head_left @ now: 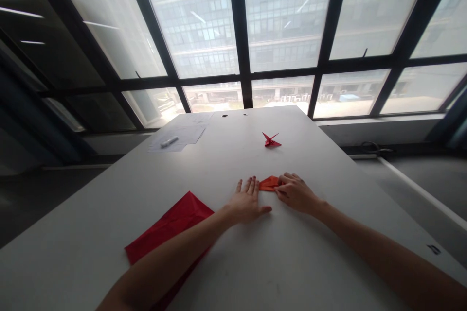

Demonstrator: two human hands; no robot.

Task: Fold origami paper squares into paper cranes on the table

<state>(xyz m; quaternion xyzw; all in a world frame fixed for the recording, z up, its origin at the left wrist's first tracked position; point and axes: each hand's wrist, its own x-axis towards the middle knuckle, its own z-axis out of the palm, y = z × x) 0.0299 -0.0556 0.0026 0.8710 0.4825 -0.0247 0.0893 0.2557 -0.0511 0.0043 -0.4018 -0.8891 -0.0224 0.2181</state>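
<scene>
A small piece of folded orange paper (268,183) lies flat on the white table, between my two hands. My left hand (248,202) rests palm down with its fingers spread, the fingertips at the paper's left end. With fingers curled and pinched together, my right hand (294,191) grips the paper's right end and hides that part of it. Beyond them a red folded paper crane (271,141) stands on the table. Under and beside my left forearm lies a large sheet of red paper (175,223), creased and partly covered by the arm.
The white table (233,155) runs up to tall dark-framed windows. White sheets of paper (195,133) lie at the far left, with a white marker-like tube (169,142) on them. Two small dark holes show near the far edge. A dark label (434,249) sits near the right edge.
</scene>
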